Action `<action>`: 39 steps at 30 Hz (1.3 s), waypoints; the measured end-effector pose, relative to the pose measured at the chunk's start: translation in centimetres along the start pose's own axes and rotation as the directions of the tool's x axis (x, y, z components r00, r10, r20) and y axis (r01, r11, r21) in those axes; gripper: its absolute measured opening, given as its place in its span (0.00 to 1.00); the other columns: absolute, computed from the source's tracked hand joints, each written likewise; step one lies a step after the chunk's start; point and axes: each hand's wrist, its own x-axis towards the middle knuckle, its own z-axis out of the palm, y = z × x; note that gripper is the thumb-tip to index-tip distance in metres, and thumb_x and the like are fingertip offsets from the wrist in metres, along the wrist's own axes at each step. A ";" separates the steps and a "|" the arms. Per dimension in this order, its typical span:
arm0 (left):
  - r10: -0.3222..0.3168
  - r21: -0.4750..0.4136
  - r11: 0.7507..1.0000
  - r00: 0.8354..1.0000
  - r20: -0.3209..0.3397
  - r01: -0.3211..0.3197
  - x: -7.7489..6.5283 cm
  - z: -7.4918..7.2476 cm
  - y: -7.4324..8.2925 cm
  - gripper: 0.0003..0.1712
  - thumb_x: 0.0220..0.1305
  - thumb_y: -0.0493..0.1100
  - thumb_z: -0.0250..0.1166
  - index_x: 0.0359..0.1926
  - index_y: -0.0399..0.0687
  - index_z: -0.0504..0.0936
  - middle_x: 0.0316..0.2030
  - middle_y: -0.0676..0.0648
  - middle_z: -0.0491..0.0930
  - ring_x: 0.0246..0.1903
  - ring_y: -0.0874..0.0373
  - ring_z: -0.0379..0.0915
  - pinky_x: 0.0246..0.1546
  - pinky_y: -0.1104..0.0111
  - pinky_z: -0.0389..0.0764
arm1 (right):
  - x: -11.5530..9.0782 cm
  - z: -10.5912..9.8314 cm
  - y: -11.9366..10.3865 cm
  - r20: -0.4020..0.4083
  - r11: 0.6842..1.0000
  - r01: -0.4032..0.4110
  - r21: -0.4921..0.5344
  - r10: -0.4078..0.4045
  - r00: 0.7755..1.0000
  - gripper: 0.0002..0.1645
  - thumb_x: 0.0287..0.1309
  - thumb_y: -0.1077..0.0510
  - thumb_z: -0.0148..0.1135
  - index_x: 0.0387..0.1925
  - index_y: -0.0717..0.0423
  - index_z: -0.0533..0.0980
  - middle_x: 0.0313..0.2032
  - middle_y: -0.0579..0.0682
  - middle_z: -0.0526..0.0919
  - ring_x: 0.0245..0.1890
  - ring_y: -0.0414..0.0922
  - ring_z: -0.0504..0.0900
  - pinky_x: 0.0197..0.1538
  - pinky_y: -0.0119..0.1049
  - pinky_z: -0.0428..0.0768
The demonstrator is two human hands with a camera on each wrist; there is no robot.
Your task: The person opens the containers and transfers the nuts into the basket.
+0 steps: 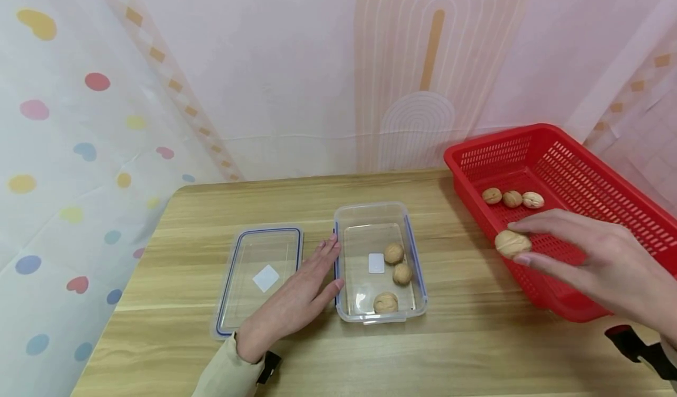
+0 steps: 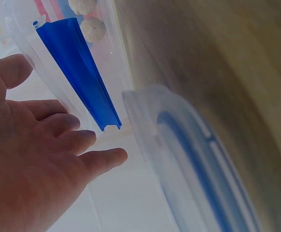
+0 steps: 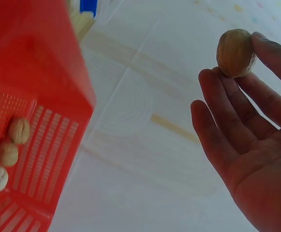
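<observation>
Raised nearest the head camera, the right hand (image 1: 597, 256) is seen at the left edge of a red basket (image 1: 539, 135), a single walnut (image 1: 513, 244) pinched between thumb and fingertips. Three more walnuts (image 1: 512, 198) are lined up on the basket's floor; another three (image 1: 386, 303) are held by a clear box (image 1: 365, 232), two by its right wall and one at its near end. Its lid (image 1: 243, 285) is laid to the left.

Carrying the nut is judged to be the step in hand. Light, even pressure is called for, since a round, hard shell could be squeezed out of fingertips alone. Both rims should be cleared before any lowering, and if the box is chosen, the bare floor at its far left would be better used than a drop onto the nuts at right.

By the right wrist view, the palm is turned toward the lens, the lower fingers reached out below the nut. The left hand (image 1: 298, 297) is laid along the box's left wall, near a blue latch (image 2: 80, 72), its fingers extended and nothing grasped; whether the wall is being pressed cannot be told. A steadying touch there would be well placed.
</observation>
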 end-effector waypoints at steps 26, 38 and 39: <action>-0.005 0.010 1.000 1.000 0.007 0.005 0.0 -0.2 0.1 0.39 0.82 0.53 0.51 0.81 0.37 0.52 0.82 0.44 0.44 0.80 0.42 0.42 0.77 0.46 0.52 | 2.6 -1.1 5.7 0.078 0.978 -0.177 -0.113 0.186 0.979 0.29 0.42 0.63 0.85 0.50 0.51 0.87 0.43 0.45 0.89 0.40 0.28 0.76 0.38 0.11 0.71; 0.001 0.010 1.000 1.000 -0.003 -0.001 0.0 -0.2 0.2 0.39 0.82 0.53 0.51 0.81 0.36 0.52 0.82 0.42 0.44 0.80 0.42 0.42 0.77 0.46 0.52 | 3.6 0.3 8.2 0.154 0.979 -0.162 -0.121 0.180 0.972 0.24 0.47 0.60 0.83 0.49 0.54 0.87 0.43 0.48 0.89 0.40 0.39 0.81 0.39 0.16 0.73; 0.002 0.008 1.000 1.000 -0.003 -0.002 0.0 -0.2 0.2 0.39 0.82 0.53 0.51 0.81 0.35 0.52 0.82 0.42 0.44 0.80 0.42 0.42 0.77 0.46 0.52 | 3.7 0.4 8.4 0.161 0.978 -0.173 -0.120 0.191 0.968 0.23 0.47 0.60 0.83 0.48 0.54 0.87 0.43 0.48 0.89 0.40 0.41 0.82 0.38 0.18 0.74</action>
